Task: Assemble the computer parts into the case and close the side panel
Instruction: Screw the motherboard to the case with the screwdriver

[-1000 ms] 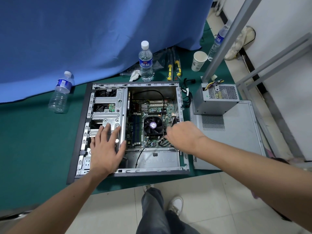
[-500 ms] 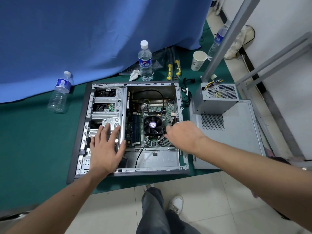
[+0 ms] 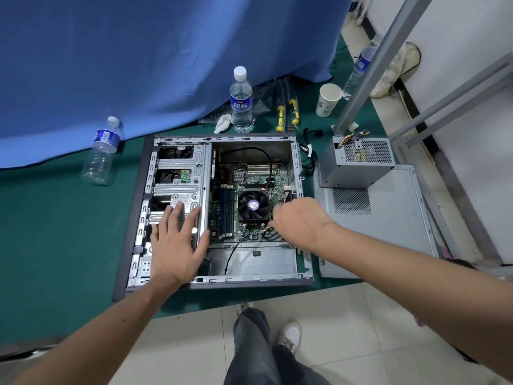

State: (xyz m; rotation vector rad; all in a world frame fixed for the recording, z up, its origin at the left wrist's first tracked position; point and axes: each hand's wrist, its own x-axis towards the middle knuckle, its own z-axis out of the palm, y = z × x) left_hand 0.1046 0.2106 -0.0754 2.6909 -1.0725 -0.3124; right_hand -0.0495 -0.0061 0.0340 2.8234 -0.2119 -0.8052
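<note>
Both our hands stay put: left hand (image 3: 177,243) still spread flat on the case (image 3: 177,190); right hand (image 3: 298,222) curled beside the fan (image 3: 253,204), its grip hidden.

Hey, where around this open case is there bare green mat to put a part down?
The widest bare green mat lies left of the case, below the tilted bottle. A narrow strip runs along the case's near edge before the floor tiles. Behind the case it is crowded: upright bottle, screwdrivers, paper cup. To the right, the power supply sits on the side panel.
</note>
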